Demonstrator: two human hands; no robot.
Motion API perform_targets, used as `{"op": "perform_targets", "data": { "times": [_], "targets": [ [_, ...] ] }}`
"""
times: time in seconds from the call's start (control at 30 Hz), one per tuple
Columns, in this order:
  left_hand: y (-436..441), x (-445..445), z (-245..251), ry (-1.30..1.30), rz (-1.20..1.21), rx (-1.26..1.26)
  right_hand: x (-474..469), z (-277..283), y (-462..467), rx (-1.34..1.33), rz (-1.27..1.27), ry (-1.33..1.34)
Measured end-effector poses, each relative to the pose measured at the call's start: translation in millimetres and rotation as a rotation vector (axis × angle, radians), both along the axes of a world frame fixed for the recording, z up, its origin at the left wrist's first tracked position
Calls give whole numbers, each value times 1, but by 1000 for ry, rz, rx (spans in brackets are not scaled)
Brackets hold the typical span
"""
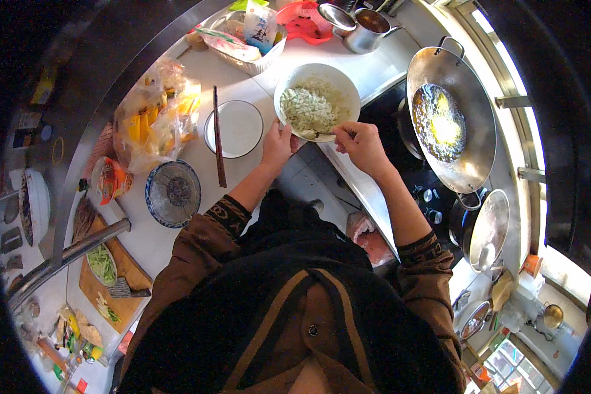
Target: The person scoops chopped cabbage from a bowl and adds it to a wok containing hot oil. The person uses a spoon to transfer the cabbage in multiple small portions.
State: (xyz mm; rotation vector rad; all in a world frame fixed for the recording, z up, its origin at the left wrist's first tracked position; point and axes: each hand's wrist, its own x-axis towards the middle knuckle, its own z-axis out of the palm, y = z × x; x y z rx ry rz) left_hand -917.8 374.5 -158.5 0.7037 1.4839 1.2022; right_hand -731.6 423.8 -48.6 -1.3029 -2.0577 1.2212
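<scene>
My left hand (278,144) grips the near rim of a white bowl (344,81), its thumb over the edge. Pale shredded food dusted with white powder (308,103) fills the bottom of the bowl. Between the fingers of my right hand (357,143) is the handle of a small metal spoon (311,133). The spoon's head lies over the bowl's near inner side, with a little whitish stuff on it. Left of the bowl a pair of brown chopsticks (218,138) rests across a white round dish (241,129).
A wok (477,123) with bubbling oil sits on the black gas stove (389,115) to the right. Nearby are a blue-rimmed bowl (150,197), plastic bags of packets (152,118), a white basket (256,66), a lidded pot (367,43) and a cutting board (128,261) with a cleaver (120,288).
</scene>
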Motion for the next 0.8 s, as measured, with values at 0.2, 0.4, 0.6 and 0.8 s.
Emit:
{"op": "perform_targets", "data": {
  "times": [0.2, 0.4, 0.6, 0.8],
  "targets": [
    [-1, 0, -3, -227, 0, -11, 5, -18, -1, -349, -248, 272],
    [-2, -7, -7, -266, -21, 1, 0, -48, -10, -515, -430, 541],
    [2, -3, -8, -198, 18, 86, -11, -57, -16, -552, -503, 714],
    [19, 35, -4, -236, 27, 45, 43, 17, -13, -498, -484, 971]
  ]
}}
